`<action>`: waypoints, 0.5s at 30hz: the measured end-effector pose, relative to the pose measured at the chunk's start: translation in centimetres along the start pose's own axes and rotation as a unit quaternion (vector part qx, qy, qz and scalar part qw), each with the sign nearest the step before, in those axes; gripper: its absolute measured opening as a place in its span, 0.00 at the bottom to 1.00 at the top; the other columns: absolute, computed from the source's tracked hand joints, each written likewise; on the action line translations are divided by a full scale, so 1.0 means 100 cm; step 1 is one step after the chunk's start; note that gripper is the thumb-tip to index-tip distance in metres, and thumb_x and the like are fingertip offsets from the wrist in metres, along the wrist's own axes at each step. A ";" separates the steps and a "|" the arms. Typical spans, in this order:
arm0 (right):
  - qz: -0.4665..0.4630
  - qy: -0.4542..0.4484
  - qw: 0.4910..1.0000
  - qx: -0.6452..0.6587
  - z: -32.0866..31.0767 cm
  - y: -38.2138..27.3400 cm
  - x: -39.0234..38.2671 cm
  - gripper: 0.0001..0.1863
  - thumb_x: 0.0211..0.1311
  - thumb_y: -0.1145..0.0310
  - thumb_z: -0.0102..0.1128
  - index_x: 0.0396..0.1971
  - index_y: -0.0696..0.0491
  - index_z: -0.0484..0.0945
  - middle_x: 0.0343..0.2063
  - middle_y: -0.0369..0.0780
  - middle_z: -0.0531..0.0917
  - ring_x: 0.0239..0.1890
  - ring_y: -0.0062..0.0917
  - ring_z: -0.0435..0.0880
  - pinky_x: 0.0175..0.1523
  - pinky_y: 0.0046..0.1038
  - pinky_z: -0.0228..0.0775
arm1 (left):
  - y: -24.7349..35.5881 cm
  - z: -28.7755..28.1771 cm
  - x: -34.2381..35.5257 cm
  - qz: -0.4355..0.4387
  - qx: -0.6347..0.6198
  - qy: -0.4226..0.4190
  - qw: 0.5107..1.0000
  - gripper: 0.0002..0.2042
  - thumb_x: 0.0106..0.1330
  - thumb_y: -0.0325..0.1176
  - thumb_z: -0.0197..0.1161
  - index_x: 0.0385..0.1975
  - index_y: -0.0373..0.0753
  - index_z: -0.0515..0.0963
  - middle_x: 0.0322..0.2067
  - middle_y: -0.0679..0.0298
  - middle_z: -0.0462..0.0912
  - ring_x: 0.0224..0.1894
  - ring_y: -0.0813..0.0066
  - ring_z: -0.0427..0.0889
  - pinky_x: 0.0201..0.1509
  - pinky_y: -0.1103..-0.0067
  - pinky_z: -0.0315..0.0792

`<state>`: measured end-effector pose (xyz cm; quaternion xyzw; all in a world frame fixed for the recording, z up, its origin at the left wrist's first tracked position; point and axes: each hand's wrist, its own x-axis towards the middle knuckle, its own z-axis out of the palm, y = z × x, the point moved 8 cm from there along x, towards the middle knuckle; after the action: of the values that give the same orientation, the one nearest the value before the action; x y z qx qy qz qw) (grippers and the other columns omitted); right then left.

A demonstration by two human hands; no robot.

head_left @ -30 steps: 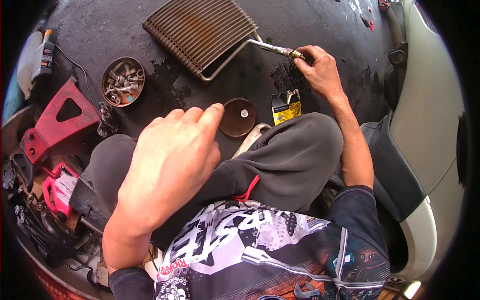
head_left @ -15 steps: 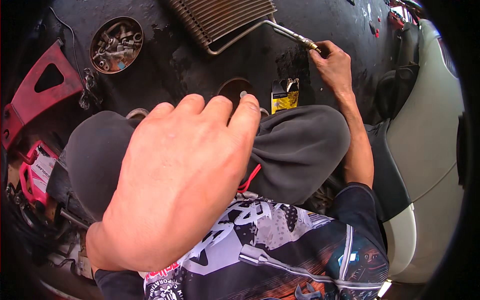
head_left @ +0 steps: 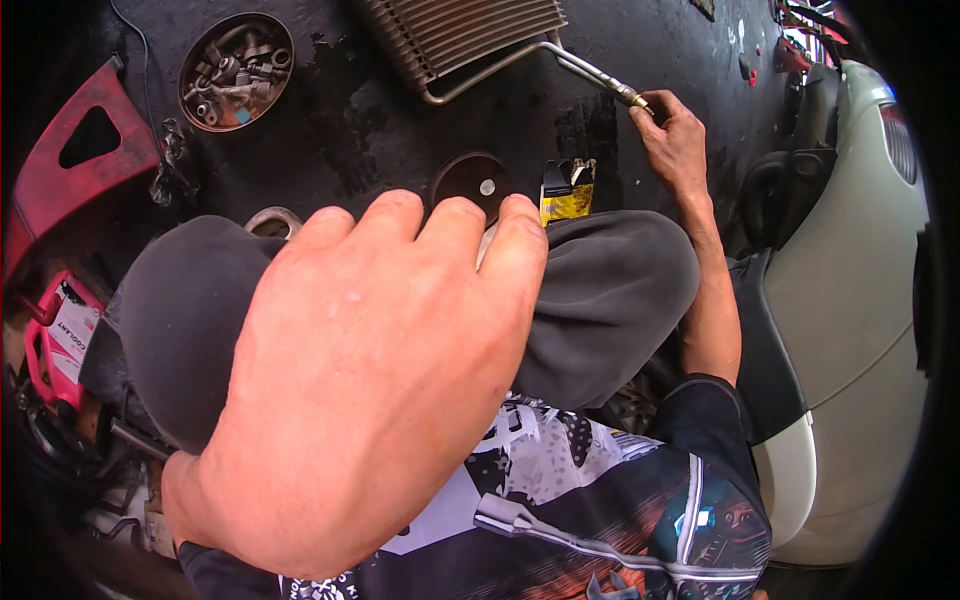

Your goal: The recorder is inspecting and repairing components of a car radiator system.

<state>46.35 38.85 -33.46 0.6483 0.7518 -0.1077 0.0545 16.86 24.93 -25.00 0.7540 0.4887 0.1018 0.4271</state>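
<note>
My left hand (head_left: 370,380) is raised close to the view, its back filling the middle. Its knuckles are bent and the fingertips fold out of sight, so what they hold, if anything, is hidden. Farther off to the right, my right hand (head_left: 674,135) pinches the brass-coloured fitting (head_left: 630,97) at the end of a bent metal pipe (head_left: 590,70). That pipe runs from a finned, coiled cooler core (head_left: 465,40), which lies on the dark floor at the top of the view.
A round tin (head_left: 282,95) of metal fittings stands at the far left, near a red metal bracket (head_left: 115,185). Beyond my left hand are a round dark dish (head_left: 455,180) and a torn yellow-black box (head_left: 567,205). A pink jug (head_left: 65,345) lies left, a pale vehicle panel (head_left: 860,300) right.
My left hand appears shifted slightly right, uncovering more of the dark dish. My right hand still pinches the pipe fitting. The whole view has tilted a little.
</note>
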 end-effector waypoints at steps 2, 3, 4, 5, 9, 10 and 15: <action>0.001 0.002 1.000 0.003 0.002 0.000 0.000 0.15 0.56 0.63 0.61 0.39 0.58 0.81 0.32 0.47 0.84 0.32 0.34 0.84 0.41 0.30 0.74 | -0.002 0.000 0.001 -0.002 -0.003 0.001 1.000 0.25 0.49 0.26 0.63 0.51 0.32 0.73 0.32 0.60 0.77 0.35 0.63 0.75 0.40 0.72 0.70; 0.003 0.006 1.000 0.007 0.002 0.000 0.001 0.15 0.56 0.63 0.61 0.38 0.58 0.80 0.32 0.47 0.84 0.32 0.35 0.84 0.41 0.31 0.74 | -0.003 0.000 0.002 -0.003 -0.004 0.002 1.000 0.25 0.49 0.26 0.63 0.51 0.32 0.73 0.32 0.61 0.77 0.35 0.64 0.75 0.40 0.72 0.70; 0.001 0.007 1.000 0.005 0.001 -0.001 0.002 0.15 0.56 0.63 0.61 0.38 0.58 0.80 0.32 0.47 0.84 0.32 0.35 0.84 0.41 0.31 0.74 | -0.004 -0.001 0.004 -0.003 -0.005 0.005 1.000 0.25 0.49 0.26 0.63 0.51 0.32 0.73 0.32 0.61 0.77 0.35 0.64 0.75 0.40 0.72 0.70; 0.005 0.009 1.000 0.004 -0.002 -0.001 0.002 0.15 0.56 0.63 0.61 0.38 0.59 0.80 0.32 0.47 0.84 0.32 0.35 0.84 0.41 0.31 0.74 | -0.003 -0.001 0.004 -0.001 -0.004 0.004 1.000 0.25 0.49 0.27 0.63 0.51 0.32 0.73 0.32 0.61 0.76 0.35 0.64 0.75 0.40 0.72 0.69; 0.122 -0.011 0.989 0.079 -0.030 0.005 0.000 0.15 0.53 0.65 0.62 0.37 0.60 0.81 0.30 0.50 0.84 0.34 0.38 0.85 0.40 0.34 0.75 | 0.009 -0.014 0.009 0.016 -0.007 0.011 1.000 0.25 0.50 0.27 0.63 0.52 0.33 0.73 0.32 0.61 0.75 0.35 0.64 0.74 0.42 0.72 0.68; 0.000 0.043 0.999 0.027 -0.035 0.002 -0.001 0.14 0.51 0.65 0.62 0.34 0.60 0.80 0.30 0.52 0.83 0.34 0.43 0.84 0.39 0.37 0.75 | 0.013 -0.015 0.009 0.021 0.006 0.004 1.000 0.25 0.51 0.28 0.63 0.53 0.34 0.72 0.32 0.60 0.75 0.36 0.63 0.74 0.42 0.71 0.67; -0.008 -0.007 1.000 0.000 -0.032 -0.015 -0.011 0.13 0.49 0.64 0.60 0.31 0.57 0.78 0.29 0.49 0.81 0.36 0.46 0.81 0.42 0.42 0.74 | 0.009 -0.019 0.013 0.034 0.021 -0.006 0.999 0.27 0.51 0.33 0.63 0.54 0.33 0.71 0.34 0.59 0.76 0.36 0.62 0.75 0.40 0.70 0.67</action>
<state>45.25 38.34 -29.95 0.6412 0.7568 -0.1128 0.0588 17.02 26.90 -23.50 0.7795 0.4619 0.1017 0.4106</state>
